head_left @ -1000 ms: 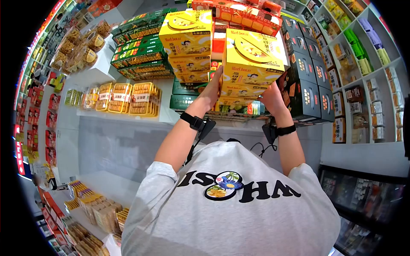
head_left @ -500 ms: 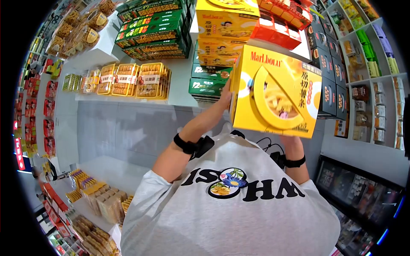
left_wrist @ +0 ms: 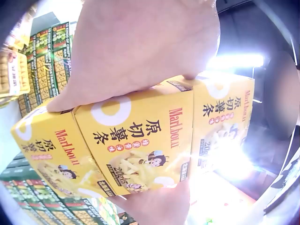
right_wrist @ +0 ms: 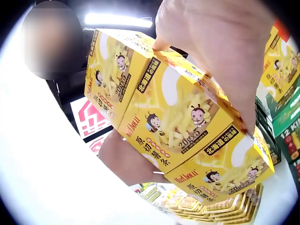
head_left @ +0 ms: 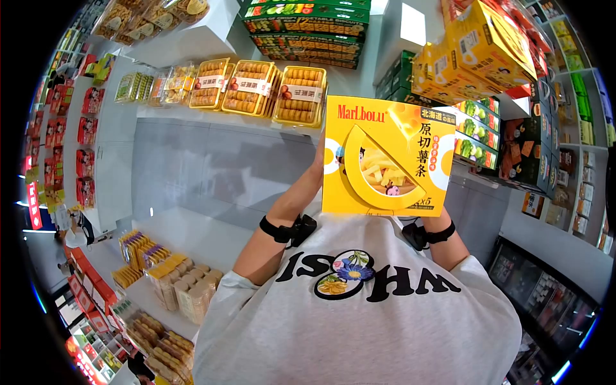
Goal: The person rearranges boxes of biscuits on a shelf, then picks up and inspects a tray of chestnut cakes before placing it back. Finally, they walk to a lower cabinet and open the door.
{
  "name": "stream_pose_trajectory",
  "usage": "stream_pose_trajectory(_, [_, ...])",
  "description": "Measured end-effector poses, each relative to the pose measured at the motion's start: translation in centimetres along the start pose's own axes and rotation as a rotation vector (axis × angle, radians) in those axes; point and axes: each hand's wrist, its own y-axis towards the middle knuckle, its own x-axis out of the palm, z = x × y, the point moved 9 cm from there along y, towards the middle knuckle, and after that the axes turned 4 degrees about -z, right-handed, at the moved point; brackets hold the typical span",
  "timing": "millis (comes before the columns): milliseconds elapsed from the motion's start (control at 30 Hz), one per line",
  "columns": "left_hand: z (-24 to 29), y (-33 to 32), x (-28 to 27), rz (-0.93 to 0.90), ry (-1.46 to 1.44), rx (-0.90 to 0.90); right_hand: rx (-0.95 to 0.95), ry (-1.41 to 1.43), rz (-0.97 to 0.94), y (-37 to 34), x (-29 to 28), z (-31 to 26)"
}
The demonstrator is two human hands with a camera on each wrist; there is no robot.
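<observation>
Both hands hold a stack of three yellow boxes of potato fries [head_left: 385,157] in front of the grey shirt. The top box's printed lid with its curved yellow handle faces the head camera. My left hand [head_left: 316,172] grips the left side of the stack, its fingers partly hidden by the boxes. On the opposite side, the right hand [head_left: 437,221] is mostly covered by them. In the left wrist view, the left hand [left_wrist: 145,47] spreads along the side of the boxes [left_wrist: 133,140]. Seen from the right wrist, the right hand [right_wrist: 220,47] grips the facing side.
More yellow boxes [head_left: 478,54] stand on green boxes at the right, beside dark boxes [head_left: 529,151]. Trays of round biscuits [head_left: 301,96] line the white counter edge on the left. Green vegetable biscuit boxes [head_left: 308,29] lie behind. Packaged goods [head_left: 183,282] sit on a low shelf.
The yellow boxes came away from the display, toward the shirt, with both hands holding them. The head view has turned left, so the display now appears farther right.
</observation>
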Motion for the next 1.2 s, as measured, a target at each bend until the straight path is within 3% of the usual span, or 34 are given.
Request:
stream_pose_trajectory(167, [-0.5,0.2,-3.8,0.025,-0.088,-0.032,0.044,0.073,0.049,2.8,0.5,4.9])
stream_pose_trajectory(333, [-4.6,1.8,-7.2,0.066,-0.222,-0.134,0.101,0.13,0.253,4.6,-2.7,9.8])
stream_pose_trajectory(400, [-7.8,2.5,-9.0,0.107,-0.3,-0.202,0.104,-0.046,0.285,5.3,-4.2,11.5])
stream_pose_trajectory(433, [-9.7,2.8,-10.0,0.135,-0.342,-0.24,0.138,0.004,0.322,5.8,-5.7,13.3])
stream_pose_trajectory(567, [-17.4,3.9,-13.3,0.221,-0.509,-0.381,0.318,0.568,0.421,6.2,-10.4,20.6])
stream_pose_trajectory(633, [-20.9,4.4,-14.8,0.25,-0.608,-0.448,0.334,0.587,0.397,6.3,-12.8,23.1])
stream_pose_trajectory(767, [-34.5,2.9,-21.5,0.349,-0.656,-0.378,0.379,0.307,0.554,5.8,-17.1,26.6])
stream_pose_trajectory(900, [-33.5,4.8,-22.0,0.584,-0.709,-0.418,0.454,0.281,0.614,5.9,-19.8,28.7])
stream_pose_trajectory(1000, [-38.6,3.9,-24.3,0.549,-0.726,-0.389,0.432,0.479,0.572,5.2,-20.9,29.4])
stream_pose_trajectory(1067, [-42.0,3.5,-25.9,0.519,-0.722,-0.335,0.312,0.675,0.452,6.2,-19.9,28.0])
stream_pose_trajectory(1133, [-41.8,3.9,-26.0,0.509,-0.728,-0.29,0.248,0.832,0.318,7.8,-18.5,26.4])
stream_pose_trajectory(1200, [-41.5,4.2,-25.9,0.506,-0.715,-0.277,0.246,0.836,0.32,7.9,-18.5,26.4])
